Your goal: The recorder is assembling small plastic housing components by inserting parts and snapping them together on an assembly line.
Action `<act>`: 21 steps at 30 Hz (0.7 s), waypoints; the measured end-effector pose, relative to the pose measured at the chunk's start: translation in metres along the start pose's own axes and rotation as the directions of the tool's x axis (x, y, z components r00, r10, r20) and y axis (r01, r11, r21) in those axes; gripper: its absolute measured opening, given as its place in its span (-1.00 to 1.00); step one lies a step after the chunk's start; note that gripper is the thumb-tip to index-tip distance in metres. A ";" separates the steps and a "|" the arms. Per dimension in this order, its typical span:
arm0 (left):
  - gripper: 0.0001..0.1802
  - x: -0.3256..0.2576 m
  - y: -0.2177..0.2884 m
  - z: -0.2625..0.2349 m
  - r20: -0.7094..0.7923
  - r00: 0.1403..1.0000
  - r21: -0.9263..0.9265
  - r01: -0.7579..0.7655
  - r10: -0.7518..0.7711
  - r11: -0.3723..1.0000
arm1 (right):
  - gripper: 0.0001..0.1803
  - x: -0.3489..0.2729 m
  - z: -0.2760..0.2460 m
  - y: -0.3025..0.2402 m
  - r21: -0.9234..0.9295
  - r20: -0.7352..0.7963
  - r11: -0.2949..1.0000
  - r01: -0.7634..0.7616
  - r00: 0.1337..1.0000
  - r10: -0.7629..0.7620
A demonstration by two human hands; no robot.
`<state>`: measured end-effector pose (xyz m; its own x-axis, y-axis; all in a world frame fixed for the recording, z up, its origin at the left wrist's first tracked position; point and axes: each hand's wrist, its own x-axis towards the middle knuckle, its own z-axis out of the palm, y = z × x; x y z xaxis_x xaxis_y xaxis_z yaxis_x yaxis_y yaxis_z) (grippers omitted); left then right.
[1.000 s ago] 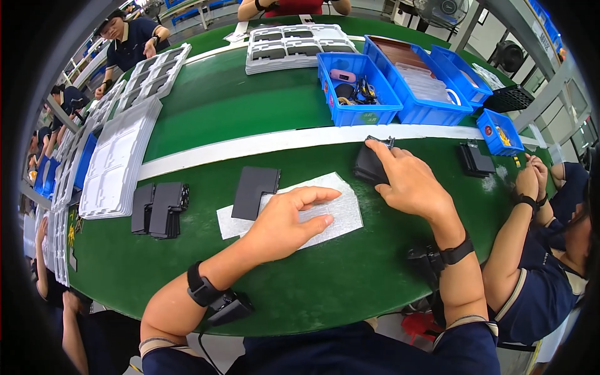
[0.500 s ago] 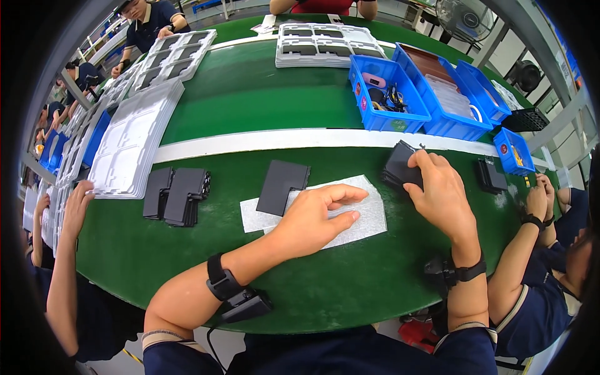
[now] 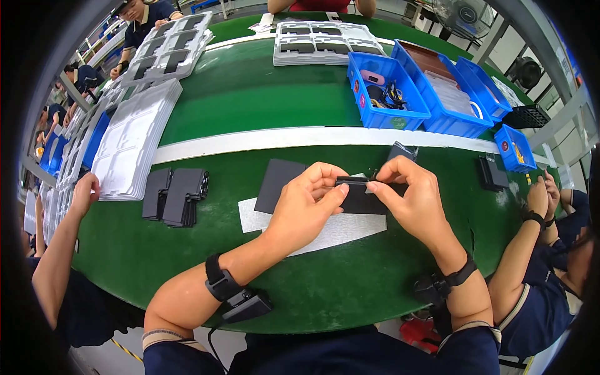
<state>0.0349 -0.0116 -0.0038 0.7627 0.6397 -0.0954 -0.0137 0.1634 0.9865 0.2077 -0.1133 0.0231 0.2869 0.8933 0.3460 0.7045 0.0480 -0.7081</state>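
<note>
Left hand [image 3: 307,203] and right hand [image 3: 414,192]: thumb and fingers of each clamped on opposite ends of black flat piece [image 3: 367,201], held between them over white sheet [image 3: 344,232]. Black plate [image 3: 275,180] just left of left fingers, overlapping sheet edge; black stacks [image 3: 181,195] farther left, green gap between. Black bundle [image 3: 402,152] just beyond right fingers, white strip [image 3: 250,144] past it. Green tabletop [image 3: 350,281] runs nearside of fingers to curved edge.
</note>
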 end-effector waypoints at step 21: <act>-0.80 -0.001 0.001 -0.001 -0.016 1.000 -0.059 0.004 -0.005 0.998 | -0.86 0.000 0.007 -0.002 -0.031 -0.134 0.940 0.341 0.930 -0.342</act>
<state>0.0335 -0.0111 -0.0024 0.7525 0.6505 -0.1027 -0.0482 0.2099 0.9765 0.2018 -0.1105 0.0195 0.1134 0.7543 0.6466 0.7797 0.3358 -0.5285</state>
